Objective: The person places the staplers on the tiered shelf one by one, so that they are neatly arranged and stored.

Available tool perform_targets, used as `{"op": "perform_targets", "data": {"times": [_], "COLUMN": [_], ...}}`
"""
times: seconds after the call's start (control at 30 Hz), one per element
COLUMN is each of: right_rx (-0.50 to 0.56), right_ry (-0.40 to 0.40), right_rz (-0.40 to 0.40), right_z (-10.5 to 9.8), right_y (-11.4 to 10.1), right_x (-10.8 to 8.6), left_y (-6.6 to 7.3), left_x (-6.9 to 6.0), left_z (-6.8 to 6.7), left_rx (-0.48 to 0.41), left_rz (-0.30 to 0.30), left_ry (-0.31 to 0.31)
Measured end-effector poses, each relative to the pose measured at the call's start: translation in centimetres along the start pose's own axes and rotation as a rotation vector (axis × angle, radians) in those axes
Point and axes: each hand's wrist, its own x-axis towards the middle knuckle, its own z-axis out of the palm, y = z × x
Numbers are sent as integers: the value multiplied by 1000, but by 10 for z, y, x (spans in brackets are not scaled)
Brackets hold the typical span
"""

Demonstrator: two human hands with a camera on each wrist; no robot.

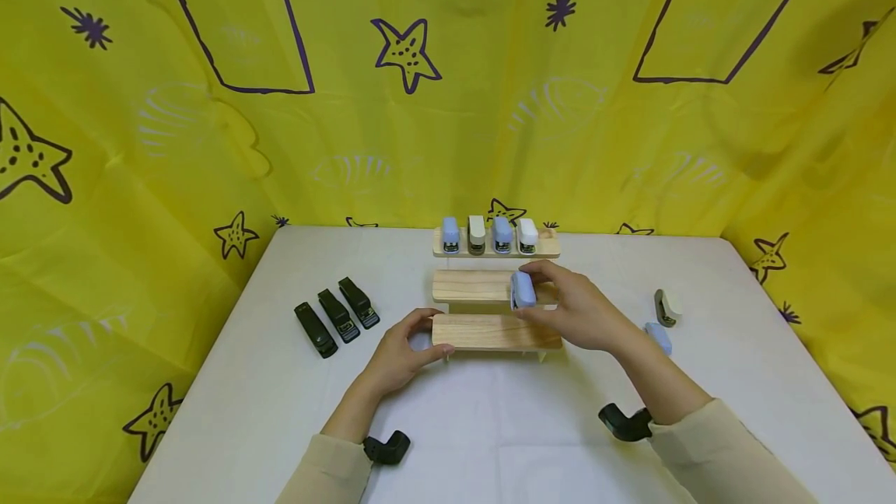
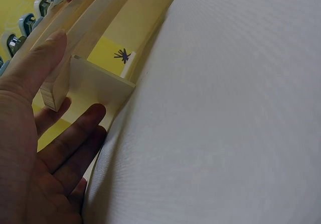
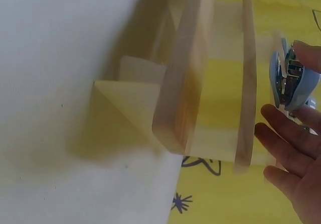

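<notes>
My right hand [image 1: 577,309] pinches a blue stapler [image 1: 522,290] between thumb and fingers, over the middle step of a tiered wooden shelf [image 1: 490,331]. In the right wrist view, the held stapler [image 3: 293,78] shows its metal inside, and the other fingers are spread below it. My left hand [image 1: 400,356] holds the left end of the shelf's lowest step, with its thumb [image 2: 42,61] on the wood and the other fingers beside and below. Along the top step stand a blue stapler [image 1: 451,235], a greyish one [image 1: 476,235], another blue one [image 1: 502,234] and a white one [image 1: 527,236].
Three black staplers [image 1: 339,314] lie on the white table [image 1: 231,411] left of the shelf. To the right, a grey-and-white stapler [image 1: 667,308] and a blue stapler [image 1: 658,337] lie near my right forearm. A yellow patterned curtain [image 1: 448,131] surrounds the table's back and sides.
</notes>
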Motion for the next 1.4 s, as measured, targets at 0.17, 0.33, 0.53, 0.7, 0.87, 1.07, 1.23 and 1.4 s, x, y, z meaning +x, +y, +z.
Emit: {"op": "perform_targets", "data": {"times": [0.17,0.33,0.53,0.7,0.87,1.07,1.23,1.4], "right_rx": [34,52,38,49,34,23,-2,-12], "right_ry": [14,33,49,38,36,31,43,44], "right_rz": [-23,-23,-35,-34,-21,-21,-34,-12], "right_z": [8,16,26,32,39,46,51,54], "right_y": [-3,-8,-15,-20,-25,-30,-32,-36], "right_x": [4,9,14,19,24,30,34,39], "left_y": [0,0,-1,-1,0,-1,-1,0], "left_x": [0,0,0,0,0,-1,-1,-1], "left_z": [0,0,0,0,0,-1,0,0], "left_rx": [-7,-4,-5,-4,-5,-1,-2,-4], "left_rz": [4,4,4,8,6,-2,-2,3], "left_ry": [-4,-3,0,4,7,-1,-3,-1]}}
